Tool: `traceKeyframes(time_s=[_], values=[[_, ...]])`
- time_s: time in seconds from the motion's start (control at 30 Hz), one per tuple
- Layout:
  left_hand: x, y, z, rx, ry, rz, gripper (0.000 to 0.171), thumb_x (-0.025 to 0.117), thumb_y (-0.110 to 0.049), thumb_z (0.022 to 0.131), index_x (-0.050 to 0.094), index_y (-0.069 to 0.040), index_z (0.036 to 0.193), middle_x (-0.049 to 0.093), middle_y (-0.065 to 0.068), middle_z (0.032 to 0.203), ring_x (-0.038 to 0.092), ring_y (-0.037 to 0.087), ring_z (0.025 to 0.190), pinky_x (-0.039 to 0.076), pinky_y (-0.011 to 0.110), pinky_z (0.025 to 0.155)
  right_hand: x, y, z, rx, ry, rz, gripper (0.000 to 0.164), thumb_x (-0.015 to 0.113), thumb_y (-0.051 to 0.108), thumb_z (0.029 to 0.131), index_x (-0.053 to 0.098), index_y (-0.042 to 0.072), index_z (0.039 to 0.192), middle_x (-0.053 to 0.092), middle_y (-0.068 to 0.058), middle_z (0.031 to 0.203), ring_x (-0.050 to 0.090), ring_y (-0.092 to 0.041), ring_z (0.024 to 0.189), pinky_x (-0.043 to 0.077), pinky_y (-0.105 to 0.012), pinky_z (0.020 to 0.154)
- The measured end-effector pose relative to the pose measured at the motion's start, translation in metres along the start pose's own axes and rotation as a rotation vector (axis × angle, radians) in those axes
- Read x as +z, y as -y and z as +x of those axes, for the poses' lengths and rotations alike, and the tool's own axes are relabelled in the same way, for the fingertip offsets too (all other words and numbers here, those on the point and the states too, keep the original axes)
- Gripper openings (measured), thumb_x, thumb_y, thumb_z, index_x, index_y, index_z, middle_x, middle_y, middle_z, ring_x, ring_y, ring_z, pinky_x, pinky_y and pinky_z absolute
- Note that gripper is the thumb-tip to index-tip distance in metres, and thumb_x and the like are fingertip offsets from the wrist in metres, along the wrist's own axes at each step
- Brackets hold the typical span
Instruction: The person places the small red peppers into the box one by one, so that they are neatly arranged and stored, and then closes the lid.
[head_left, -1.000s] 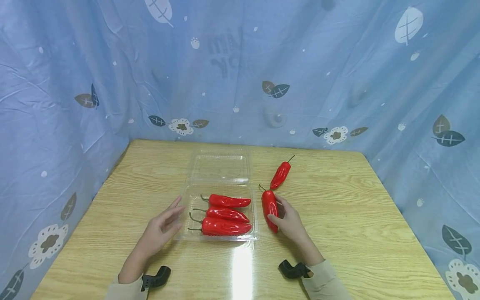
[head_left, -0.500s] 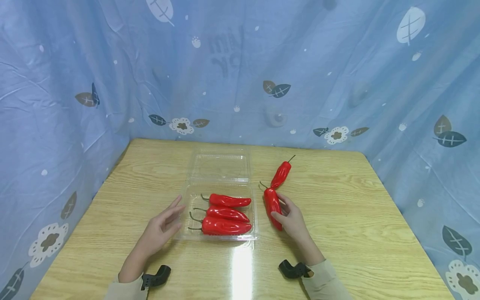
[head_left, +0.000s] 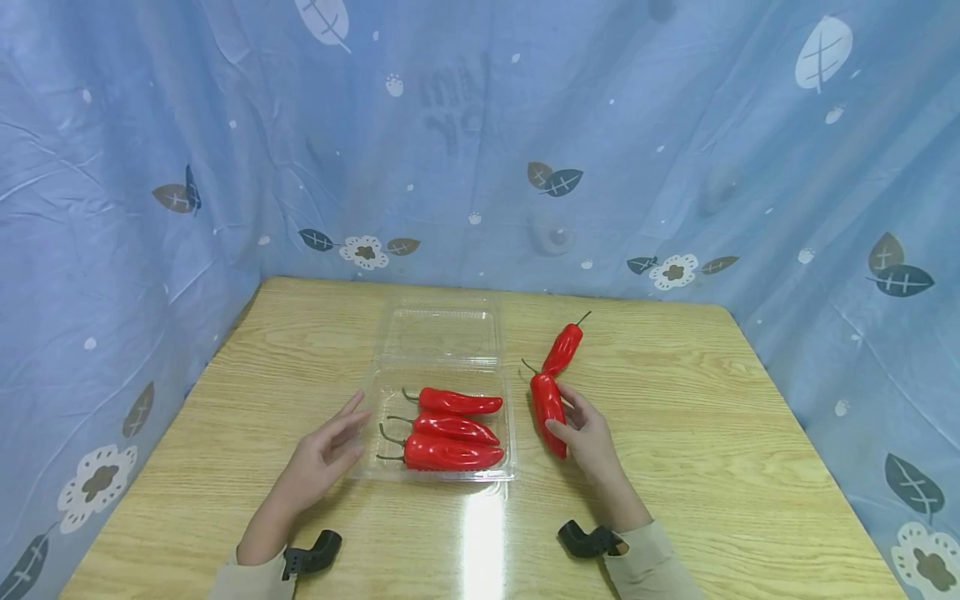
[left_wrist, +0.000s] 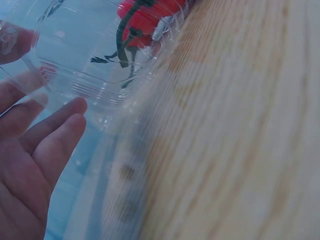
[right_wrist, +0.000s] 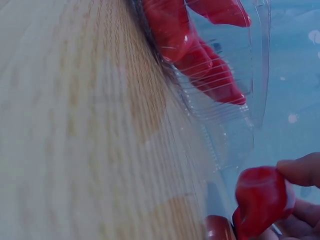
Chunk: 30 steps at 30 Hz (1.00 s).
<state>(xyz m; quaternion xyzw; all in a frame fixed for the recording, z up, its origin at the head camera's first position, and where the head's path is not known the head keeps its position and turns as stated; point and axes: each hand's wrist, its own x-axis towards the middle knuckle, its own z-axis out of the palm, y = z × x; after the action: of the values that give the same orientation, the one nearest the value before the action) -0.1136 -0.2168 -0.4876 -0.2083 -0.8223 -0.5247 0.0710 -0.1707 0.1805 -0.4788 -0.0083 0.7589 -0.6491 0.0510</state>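
My right hand [head_left: 590,435] pinches a glossy red chili pepper [head_left: 547,408] between thumb and fingers, just right of a clear plastic clamshell box [head_left: 512,433]. In the right wrist view the thumb [right_wrist: 300,170] presses on that red chili [right_wrist: 262,195]. Its stem points away and slightly left. A second red chili [head_left: 562,350] lies on the table just beyond it, their ends close together. Several red chilies [head_left: 453,454] lie side by side in the box, stems to the left. My left hand [head_left: 318,462] is at the box's left edge, fingers relaxed, holding nothing; its fingertips [left_wrist: 77,106] overlap the clear wall.
The box's clear lid [head_left: 441,333] is folded back flat on the far side. Everything rests on a wood-grain table [head_left: 697,433]. A blue patterned curtain [head_left: 480,167] surrounds its back and sides. A black wrist mount [head_left: 588,540] sits by the right sleeve, another [head_left: 313,554] by the left.
The right hand has shifted the pinched chili a little to the right and away, bringing its stem end up to the farther chili. The left hand has stayed put.
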Motion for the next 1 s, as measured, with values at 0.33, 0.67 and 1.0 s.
traceKeyframes(time_s=[0.33,0.67,1.0], values=[[-0.001,0.000,0.001,0.000,0.002,-0.003,0.042,0.059,-0.003,0.092,0.050,0.006,0.132,0.027,0.018,0.154,0.043,0.001,0.128,0.040,0.009,0.099,-0.003,0.004,-0.001,0.081,0.008,0.113,0.060,0.064,0.004,0.086,0.042,0.011,0.142,0.044,-0.009,0.145,0.046,-0.026,0.129,0.050,-0.018,0.092],[0.000,0.001,0.001,0.009,0.001,-0.002,0.043,0.059,-0.001,0.092,0.049,0.007,0.132,0.027,0.020,0.153,0.040,-0.006,0.125,0.040,0.009,0.098,-0.006,0.009,-0.001,0.091,0.029,0.294,0.060,0.059,-0.003,0.087,0.039,0.005,0.142,0.039,-0.011,0.146,0.056,-0.006,0.111,0.054,-0.023,0.090],[0.000,0.000,0.001,0.015,0.001,-0.005,0.042,0.059,-0.001,0.092,0.049,0.006,0.132,0.027,0.019,0.154,0.044,0.008,0.130,0.039,0.009,0.100,-0.007,0.015,-0.004,0.058,0.064,0.313,0.060,0.058,-0.004,0.088,0.037,0.003,0.143,0.039,-0.014,0.145,0.056,-0.008,0.113,0.053,-0.023,0.092]])
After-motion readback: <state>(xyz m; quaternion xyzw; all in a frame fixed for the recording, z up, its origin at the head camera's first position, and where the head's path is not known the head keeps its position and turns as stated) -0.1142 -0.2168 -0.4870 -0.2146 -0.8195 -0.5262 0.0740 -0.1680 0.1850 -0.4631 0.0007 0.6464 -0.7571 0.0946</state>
